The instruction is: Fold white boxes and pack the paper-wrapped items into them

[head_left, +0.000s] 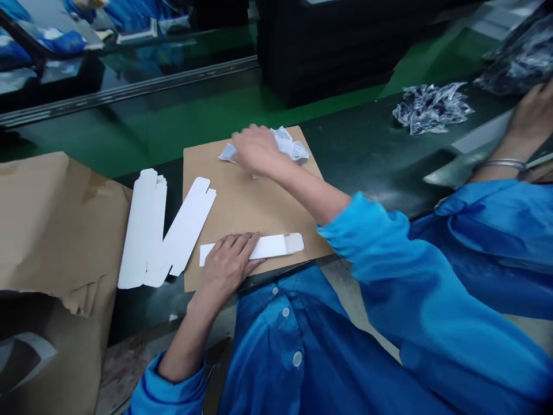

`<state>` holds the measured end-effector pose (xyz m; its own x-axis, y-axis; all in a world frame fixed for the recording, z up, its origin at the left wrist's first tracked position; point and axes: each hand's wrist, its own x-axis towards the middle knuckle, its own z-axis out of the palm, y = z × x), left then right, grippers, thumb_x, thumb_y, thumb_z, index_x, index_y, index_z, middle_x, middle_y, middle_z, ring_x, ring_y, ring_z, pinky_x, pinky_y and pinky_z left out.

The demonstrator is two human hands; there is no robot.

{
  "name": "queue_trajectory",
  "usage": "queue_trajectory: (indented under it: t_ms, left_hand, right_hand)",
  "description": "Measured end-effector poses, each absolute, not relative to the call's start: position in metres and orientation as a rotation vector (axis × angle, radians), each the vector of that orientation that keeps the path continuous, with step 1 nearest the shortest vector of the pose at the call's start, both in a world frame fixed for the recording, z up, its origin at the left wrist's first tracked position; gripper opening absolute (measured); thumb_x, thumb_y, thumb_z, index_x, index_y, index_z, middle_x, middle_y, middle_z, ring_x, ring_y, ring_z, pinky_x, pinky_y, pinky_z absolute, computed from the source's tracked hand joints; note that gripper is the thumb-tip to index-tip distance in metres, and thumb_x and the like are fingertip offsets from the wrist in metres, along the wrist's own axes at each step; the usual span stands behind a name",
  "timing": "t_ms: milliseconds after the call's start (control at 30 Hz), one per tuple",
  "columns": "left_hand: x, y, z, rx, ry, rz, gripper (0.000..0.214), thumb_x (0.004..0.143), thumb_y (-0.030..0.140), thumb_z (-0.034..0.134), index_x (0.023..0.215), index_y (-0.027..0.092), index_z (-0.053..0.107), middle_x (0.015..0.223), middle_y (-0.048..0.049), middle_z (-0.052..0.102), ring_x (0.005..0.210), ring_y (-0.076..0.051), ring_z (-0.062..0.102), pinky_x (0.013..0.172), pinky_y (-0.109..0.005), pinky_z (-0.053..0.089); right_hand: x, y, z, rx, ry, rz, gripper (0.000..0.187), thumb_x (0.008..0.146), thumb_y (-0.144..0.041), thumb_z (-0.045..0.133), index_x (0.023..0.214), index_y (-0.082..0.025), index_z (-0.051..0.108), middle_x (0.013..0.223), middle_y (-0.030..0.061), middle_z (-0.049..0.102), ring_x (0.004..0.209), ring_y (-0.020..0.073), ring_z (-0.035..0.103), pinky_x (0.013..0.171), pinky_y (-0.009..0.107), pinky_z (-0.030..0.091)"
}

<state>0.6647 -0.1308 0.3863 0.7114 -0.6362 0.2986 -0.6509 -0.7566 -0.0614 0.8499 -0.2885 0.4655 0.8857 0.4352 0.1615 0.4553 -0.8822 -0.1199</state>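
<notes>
My left hand (228, 262) is closed around a narrow white carton (270, 246), which lies on a brown cardboard sheet (254, 202) near the table's front edge. The carton's right end stands open, with a flap sticking out. Farther back on the sheet, my right hand (257, 150) is bent down over some whitish crinkled plastic packets (287, 144). Its fingertips are hidden, so a grip on a packet cannot be made out. Left of my hands lie several flattened white cartons (142, 230), one of them (190, 225) slanting onto the sheet.
A large brown cardboard box (56, 219) stands at the left. On the dark green table (354, 150), a pile of clear plastic packets (432, 106) lies at the back right. A co-worker's hand (533, 118) is at the right edge. Behind stands a black block-shaped object (324, 52).
</notes>
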Motion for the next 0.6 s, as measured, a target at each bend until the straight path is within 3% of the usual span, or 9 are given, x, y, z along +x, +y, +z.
queue_trajectory:
  t_ms: [100, 200, 267, 300, 333, 400, 433, 500, 600]
  left_hand:
    - [0.662, -0.129, 0.390, 2.925, -0.963, 0.463, 0.050, 0.096, 0.044, 0.051, 0.134, 0.011, 0.054, 0.121, -0.0149, 0.069, 0.105, -0.028, 0.064, 0.095, -0.041, 0.048]
    - [0.659, -0.138, 0.399, 2.928, -0.908, 0.385, 0.059, 0.096, 0.043, 0.050, 0.145, 0.012, 0.043, 0.141, -0.0202, 0.055, 0.129, -0.034, 0.052, 0.108, -0.051, 0.040]
    - [0.659, -0.149, 0.405, 2.870, -0.984, 0.311, 0.056, 0.095, 0.035, 0.051, 0.148, 0.020, 0.040, 0.150, -0.0179, 0.047, 0.138, -0.035, 0.043, 0.112, -0.057, 0.033]
    - [0.660, -0.155, 0.406, 2.828, -1.052, 0.268, 0.052, 0.095, 0.029, 0.051, 0.146, 0.025, 0.043, 0.151, -0.0159, 0.045, 0.140, -0.034, 0.041, 0.112, -0.058, 0.033]
    - [0.662, -0.159, 0.407, 2.786, -1.119, 0.221, 0.050, 0.094, 0.022, 0.050, 0.143, 0.030, 0.047, 0.151, -0.0141, 0.045, 0.139, -0.034, 0.041, 0.110, -0.058, 0.034]
    - [0.666, -0.164, 0.406, 2.712, -1.211, 0.128, 0.052, 0.090, 0.010, 0.048, 0.135, 0.034, 0.054, 0.150, -0.0115, 0.046, 0.134, -0.033, 0.045, 0.102, -0.055, 0.041]
    - [0.668, -0.165, 0.405, 2.680, -1.228, 0.092, 0.053, 0.088, 0.006, 0.047, 0.131, 0.036, 0.057, 0.149, -0.0101, 0.046, 0.131, -0.033, 0.048, 0.097, -0.052, 0.043]
    - [0.670, -0.162, 0.400, 2.619, -1.233, 0.072, 0.050, 0.086, 0.003, 0.047, 0.119, 0.036, 0.064, 0.147, -0.0074, 0.049, 0.126, -0.032, 0.050, 0.091, -0.048, 0.043]
    - [0.668, -0.157, 0.396, 2.551, -1.228, 0.181, 0.034, 0.086, 0.005, 0.051, 0.098, 0.030, 0.070, 0.139, -0.0077, 0.054, 0.124, -0.032, 0.050, 0.089, -0.047, 0.040]
  right_hand:
    - [0.889, -0.253, 0.453, -2.965, -0.748, -0.063, 0.024, 0.086, -0.004, 0.054, 0.107, -0.005, 0.065, 0.114, 0.0203, 0.069, 0.113, 0.0327, 0.060, 0.094, 0.043, 0.045]
    - [0.879, -0.251, 0.453, -2.941, -0.827, -0.149, 0.027, 0.087, -0.002, 0.051, 0.112, -0.004, 0.061, 0.117, 0.0179, 0.067, 0.115, 0.0288, 0.060, 0.095, 0.039, 0.045]
    - [0.846, -0.273, 0.461, -2.885, -0.941, -0.315, 0.032, 0.096, -0.008, 0.037, 0.120, -0.001, 0.056, 0.117, 0.0118, 0.064, 0.119, 0.0252, 0.057, 0.098, 0.038, 0.042]
    - [0.824, -0.292, 0.465, -2.848, -0.998, -0.380, 0.043, 0.099, -0.012, 0.021, 0.126, 0.002, 0.052, 0.117, 0.0082, 0.060, 0.122, 0.0223, 0.055, 0.100, 0.039, 0.039]
    - [0.801, -0.313, 0.468, -2.807, -1.019, -0.390, 0.044, 0.101, -0.019, 0.022, 0.128, -0.003, 0.053, 0.116, 0.0069, 0.060, 0.120, 0.0225, 0.055, 0.100, 0.038, 0.040]
    - [0.757, -0.362, 0.465, -2.792, -0.941, -0.331, 0.038, 0.094, -0.026, 0.055, 0.130, -0.015, 0.056, 0.117, 0.0077, 0.063, 0.111, 0.0255, 0.057, 0.094, 0.038, 0.046]
    - [0.738, -0.386, 0.459, -2.816, -0.860, -0.246, 0.038, 0.091, -0.025, 0.061, 0.128, -0.017, 0.058, 0.115, 0.0096, 0.064, 0.106, 0.0255, 0.059, 0.089, 0.037, 0.049]
    - [0.706, -0.423, 0.442, -2.845, -0.756, -0.020, 0.038, 0.090, -0.025, 0.064, 0.127, -0.017, 0.060, 0.109, 0.0113, 0.065, 0.099, 0.0258, 0.061, 0.083, 0.038, 0.052]
    - [0.677, -0.439, 0.421, -2.711, -0.740, 0.021, 0.039, 0.094, -0.026, 0.059, 0.131, -0.016, 0.057, 0.112, 0.0127, 0.064, 0.104, 0.0258, 0.060, 0.086, 0.040, 0.053]
